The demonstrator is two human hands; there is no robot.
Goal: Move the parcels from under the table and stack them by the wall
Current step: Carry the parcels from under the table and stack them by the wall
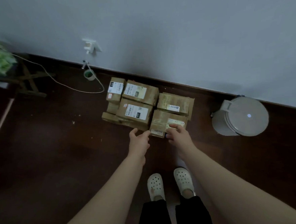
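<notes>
Parcels (pixel 136 111) stacked mid-frame on floor, tight by wall (pixel 173 31), so we reckon mostly done. Left hand (pixel 139 138) loose, fingers apart, at stack's near edge. Right hand (pixel 177 132) flat, fingers spread, on nearest parcel (pixel 161 119). Table out of shot, so we can't tell what's left.

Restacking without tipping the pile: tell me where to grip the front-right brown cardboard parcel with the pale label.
Take the front-right brown cardboard parcel by its near edge and right end, coming from the front, probably. It lies flat; other parcels press its left and far sides, so only those faces are free. The right hand touches its top.
</notes>
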